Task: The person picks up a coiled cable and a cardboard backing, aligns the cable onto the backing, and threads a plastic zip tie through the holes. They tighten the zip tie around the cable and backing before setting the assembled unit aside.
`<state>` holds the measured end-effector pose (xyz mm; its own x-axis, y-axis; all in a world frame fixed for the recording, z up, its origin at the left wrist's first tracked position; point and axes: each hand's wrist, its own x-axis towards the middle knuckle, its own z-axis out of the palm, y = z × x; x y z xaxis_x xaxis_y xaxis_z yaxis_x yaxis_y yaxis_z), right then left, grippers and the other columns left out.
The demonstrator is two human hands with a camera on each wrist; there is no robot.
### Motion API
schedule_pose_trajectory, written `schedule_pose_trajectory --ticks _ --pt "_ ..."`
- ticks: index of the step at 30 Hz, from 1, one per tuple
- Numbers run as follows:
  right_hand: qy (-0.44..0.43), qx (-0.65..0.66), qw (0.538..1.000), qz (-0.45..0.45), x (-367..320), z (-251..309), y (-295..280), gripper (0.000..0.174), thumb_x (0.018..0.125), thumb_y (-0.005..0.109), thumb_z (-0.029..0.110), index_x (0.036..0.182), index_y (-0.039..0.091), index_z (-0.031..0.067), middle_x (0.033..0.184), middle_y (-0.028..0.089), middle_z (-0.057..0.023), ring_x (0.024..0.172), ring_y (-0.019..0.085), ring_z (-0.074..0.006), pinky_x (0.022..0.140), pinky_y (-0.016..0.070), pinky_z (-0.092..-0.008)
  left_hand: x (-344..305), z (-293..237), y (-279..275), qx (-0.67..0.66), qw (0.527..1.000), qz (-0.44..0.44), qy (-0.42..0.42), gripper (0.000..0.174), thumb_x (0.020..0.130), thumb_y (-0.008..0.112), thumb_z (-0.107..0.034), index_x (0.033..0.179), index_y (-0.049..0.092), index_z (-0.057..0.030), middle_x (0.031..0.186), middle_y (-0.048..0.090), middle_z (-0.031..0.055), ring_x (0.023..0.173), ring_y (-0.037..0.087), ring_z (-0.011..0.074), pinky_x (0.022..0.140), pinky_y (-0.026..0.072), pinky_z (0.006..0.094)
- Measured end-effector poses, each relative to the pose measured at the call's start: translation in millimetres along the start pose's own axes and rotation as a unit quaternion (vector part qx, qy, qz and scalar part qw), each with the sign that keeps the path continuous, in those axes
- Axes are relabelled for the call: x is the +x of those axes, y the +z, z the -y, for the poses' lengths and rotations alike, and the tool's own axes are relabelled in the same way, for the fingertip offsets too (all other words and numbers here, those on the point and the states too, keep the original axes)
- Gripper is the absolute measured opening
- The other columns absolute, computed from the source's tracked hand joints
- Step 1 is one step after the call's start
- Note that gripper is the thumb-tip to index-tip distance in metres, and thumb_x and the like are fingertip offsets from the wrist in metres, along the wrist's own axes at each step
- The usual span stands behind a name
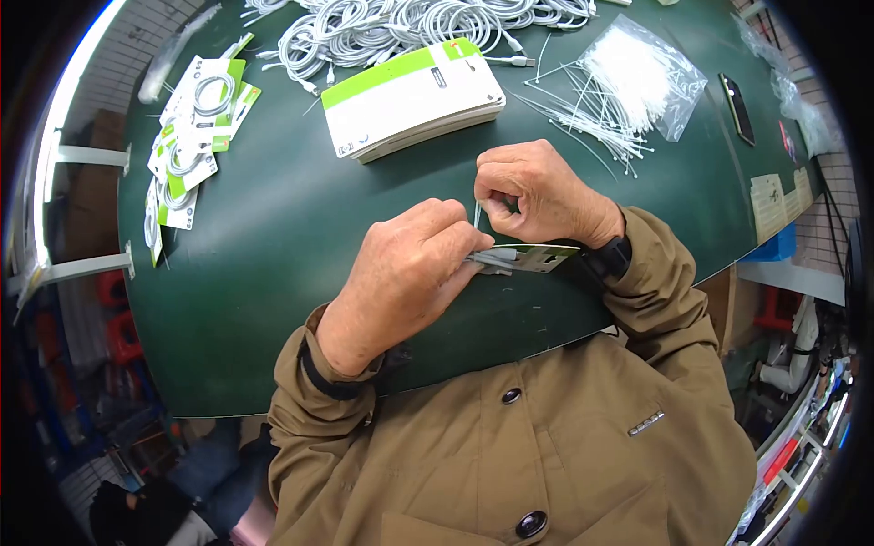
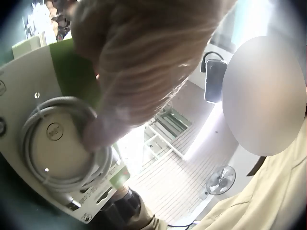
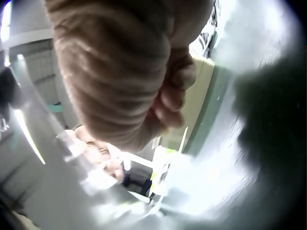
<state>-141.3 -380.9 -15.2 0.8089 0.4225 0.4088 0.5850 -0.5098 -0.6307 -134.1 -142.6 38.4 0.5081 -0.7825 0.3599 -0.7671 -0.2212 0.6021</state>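
In the head view the left hand (image 1: 405,273) pinches a white and green card (image 1: 546,257) at its left end, with a grey cable coil on it. The left wrist view shows the coiled cable (image 2: 29,143) lying round on the card (image 2: 29,79), the thumb of the left hand (image 2: 144,62) pressing on it. Just right of the left fingertips, the right hand (image 1: 537,193) has curled fingers pinching a thin white tie (image 1: 477,215). In the right wrist view the right hand (image 3: 120,72) is curled, the tie (image 3: 184,139) below its fingertips.
A stack of cards (image 1: 414,100) stands beyond the hands, with a heap of grey cables (image 1: 364,36) behind it. Carded cables (image 1: 214,96) lie at the left. White ties (image 1: 592,123) spill from a plastic bag (image 1: 678,100); a phone (image 1: 737,109) lies further right.
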Motion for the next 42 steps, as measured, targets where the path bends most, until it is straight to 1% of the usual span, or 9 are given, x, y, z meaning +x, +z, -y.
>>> schedule_pose_trajectory --ticks 8,9,13,16,22,29,38,39,42 --pt "0.099 0.094 0.99 0.02 -2.8 -6.9 -11.6 0.006 0.079 0.069 -0.001 0.083 0.065 0.0017 0.073 0.061 -0.0073 0.06 0.059 -0.0166 0.056 0.047 -0.0334 0.0 6.6 3.2 0.033 0.998 -0.049 -0.023 0.027 0.074 0.083 0.008 0.097 0.072 -0.0014 0.086 0.064 0.0107 0.077 0.066 0.027 0.064 0.0521 0.0377" --pt "0.157 0.124 0.979 0.041 -2.1 -2.7 -20.1 0.004 0.089 0.071 0.001 0.092 0.069 0.0018 0.08 0.067 -0.0038 0.065 0.06 -0.0099 0.059 0.0481 -0.0288 -0.3 8.2 0.7 0.024 0.997 -0.067 -0.043 0.027 0.075 0.083 0.008 0.098 0.072 -0.0012 0.087 0.065 0.0104 0.077 0.067 0.025 0.065 0.0527 0.036" --pt "0.239 0.335 0.902 -0.129 -5.9 -16.5 -19.3 0.02 0.109 0.067 0.019 0.119 0.066 0.0008 0.1 0.071 -0.0025 0.084 0.065 -0.0078 0.074 0.0518 -0.0215 -3.6 20.5 -4.9 -0.104 0.967 -0.152 -0.178 0.03 0.089 0.082 0.004 0.117 0.073 0.0025 0.101 0.075 0.0061 0.09 0.071 0.0124 0.085 0.0587 0.0287" --pt "0.212 0.406 0.865 -0.204 -6.7 -12.3 -27.6 0.019 0.11 0.061 0.012 0.118 0.069 -0.0025 0.102 0.073 -0.0058 0.086 0.067 -0.0058 0.073 0.0523 -0.0206 -2.9 31.3 1.1 -0.286 0.893 -0.221 -0.268 0.031 0.094 0.079 0.002 0.123 0.069 0.0064 0.109 0.076 0.0086 0.096 0.072 0.0125 0.089 0.0597 0.0283" --pt "0.23 0.454 0.856 -0.089 -2.9 18.2 3.6 0.043 0.102 0.074 0.009 0.141 0.059 -0.004 0.125 0.073 -0.01 0.113 0.07 -0.0158 0.099 0.0583 -0.0336 -5.6 48.2 18.1 -0.405 0.844 -0.224 -0.269 0.034 0.103 0.076 -0.011 0.13 0.066 0.0065 0.11 0.076 0.0089 0.096 0.071 0.0092 0.087 0.0599 0.0254" --pt "0.219 0.407 0.884 -0.064 -1.5 21.3 -2.3 0.043 0.099 0.079 0.009 0.137 0.062 -0.0043 0.126 0.074 -0.0119 0.112 0.071 -0.0163 0.097 0.0602 -0.0344 -11.5 54.6 33.1 -0.472 0.818 -0.221 -0.243 0.033 0.108 0.071 -0.014 0.133 0.065 0.0057 0.113 0.076 0.0079 0.098 0.07 0.0091 0.089 0.059 0.025" --pt "0.203 0.434 0.865 -0.151 -2.4 20.2 10.4 0.043 0.099 0.078 0.008 0.136 0.061 -0.0036 0.123 0.075 -0.0112 0.109 0.072 -0.016 0.093 0.0612 -0.0342 10.7 38.3 50.3 -0.202 0.907 -0.338 -0.146 0.047 0.1 0.073 0.003 0.145 0.063 0.0017 0.112 0.072 0.011 0.1 0.07 0.0169 0.087 0.0569 0.0314" --pt "0.205 0.437 0.862 -0.155 -3.6 20.5 11.0 0.043 0.099 0.078 0.008 0.136 0.06 -0.0035 0.123 0.075 -0.0111 0.109 0.072 -0.0159 0.093 0.0612 -0.0341 12.4 35.1 38.2 -0.047 0.951 -0.288 -0.1 0.048 0.096 0.075 0.005 0.143 0.067 -0.0041 0.108 0.07 0.0117 0.099 0.069 0.0241 0.086 0.0561 0.0365" --pt "0.199 0.375 0.89 -0.165 -5.7 24.2 11.0 0.042 0.099 0.078 0.01 0.135 0.06 -0.004 0.12 0.075 -0.0136 0.105 0.074 -0.0178 0.09 0.0618 -0.0345 14.2 43.0 41.6 -0.065 0.954 -0.282 -0.081 0.045 0.094 0.076 0.004 0.137 0.073 -0.0086 0.109 0.069 0.0124 0.097 0.069 0.0269 0.085 0.0557 0.0376"
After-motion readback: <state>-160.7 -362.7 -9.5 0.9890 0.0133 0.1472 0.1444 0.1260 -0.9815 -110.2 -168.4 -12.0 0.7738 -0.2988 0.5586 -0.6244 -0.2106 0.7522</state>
